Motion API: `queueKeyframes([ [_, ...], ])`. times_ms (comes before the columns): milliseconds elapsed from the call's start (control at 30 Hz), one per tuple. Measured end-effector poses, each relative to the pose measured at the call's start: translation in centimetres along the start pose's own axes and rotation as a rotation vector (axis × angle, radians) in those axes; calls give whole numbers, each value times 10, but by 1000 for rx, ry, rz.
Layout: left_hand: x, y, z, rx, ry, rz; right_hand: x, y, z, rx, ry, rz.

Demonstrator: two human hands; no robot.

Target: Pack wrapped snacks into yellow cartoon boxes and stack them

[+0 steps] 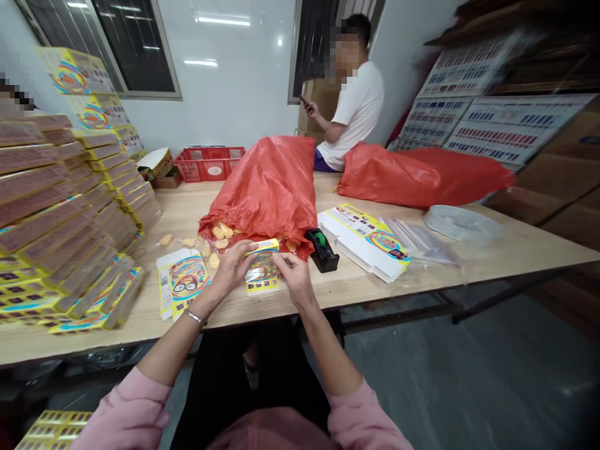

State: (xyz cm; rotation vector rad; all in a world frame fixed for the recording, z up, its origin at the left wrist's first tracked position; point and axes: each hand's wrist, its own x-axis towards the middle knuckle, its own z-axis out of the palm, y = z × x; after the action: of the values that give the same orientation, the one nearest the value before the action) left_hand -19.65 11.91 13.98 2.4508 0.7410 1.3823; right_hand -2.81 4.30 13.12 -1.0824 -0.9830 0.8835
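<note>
- Yellow printed cardboard box (261, 267) is held between both hands, just in front of the open mouth of an orange-red woven plastic sack (262, 187), the landmark here, which lies on a pale wooden table (515, 250).
- The box is being handled at the table's near edge; whether it is filled or closed is hidden by the fingers.
- Grip: the box is grasped by both hands. Its upper edge is clasped by the left hand (233, 270), which wears a metal bangle (195, 317), and its front is pinched by the right hand (293, 277). Neither hand is released.
- Counted around the sack:
  - one second orange-red sack (422, 175), to its right
  - two flat printed box blanks: one to its front left (184, 281), one to its right (363, 240)
  - one black tape dispenser with green tape (322, 250), touching its right front
  - about four loose yellow pieces (188, 242) to its left, with more seen at its mouth
  - one red plastic crate (209, 164), behind it on the left
- Stacks of flat yellow boxes (60, 212) are piled to its left — too many to count.
- A seated co-worker in a white T-shirt (356, 106) is seen behind it, holding a phone (304, 101).
</note>
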Motion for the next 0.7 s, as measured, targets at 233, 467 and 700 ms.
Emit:
queueKeyframes([
  [233, -3, -1, 0, 54, -16, 63, 21, 5, 35, 18, 61, 111],
  [467, -3, -6, 0, 58, -47, 107, 21, -10, 27, 69, -38, 232],
  [700, 0, -2, -5, 71, -121, 118, 16, -22, 17, 240, -138, 477],
])
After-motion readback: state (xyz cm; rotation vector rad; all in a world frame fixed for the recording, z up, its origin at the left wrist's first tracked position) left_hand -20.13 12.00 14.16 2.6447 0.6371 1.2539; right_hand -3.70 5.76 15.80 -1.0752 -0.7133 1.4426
